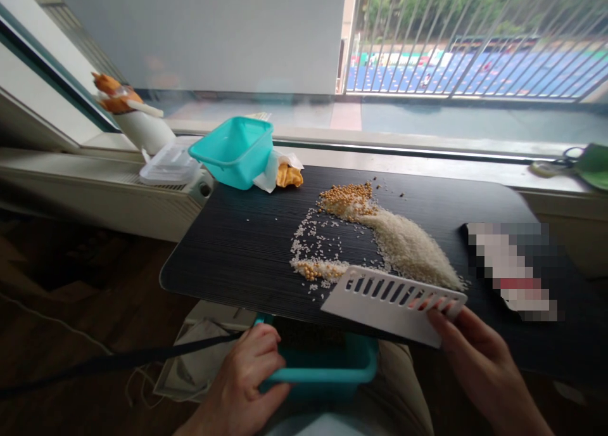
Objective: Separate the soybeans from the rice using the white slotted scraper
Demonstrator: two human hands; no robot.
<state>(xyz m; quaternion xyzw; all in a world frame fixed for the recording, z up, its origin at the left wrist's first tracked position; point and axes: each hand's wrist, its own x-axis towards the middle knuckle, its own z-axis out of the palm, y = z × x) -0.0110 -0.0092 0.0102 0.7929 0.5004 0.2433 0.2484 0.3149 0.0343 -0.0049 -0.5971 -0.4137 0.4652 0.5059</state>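
My right hand [479, 350] grips a white slotted plastic scraper [380, 309] by its right end, its blade tilted at the near edge of the dark table [228, 252]. Just beyond the scraper lies a long heap of white rice [413, 243]. Yellow soybeans [349, 195] are piled at the heap's far end, and some more mix with rice left of the scraper. My left hand [249, 376] is closed on the rim of a teal plastic basin [327, 376] on my lap, below the table edge. Dark contents show dimly inside the basin.
A second teal basin [237, 147] stands at the table's back left beside a crumpled orange-and-white wrapper [289, 175]. A blurred-out flat object [510, 271] lies at the right. Scissors [572, 156] are on the windowsill, and a clear plastic box [171, 161] sits on the radiator.
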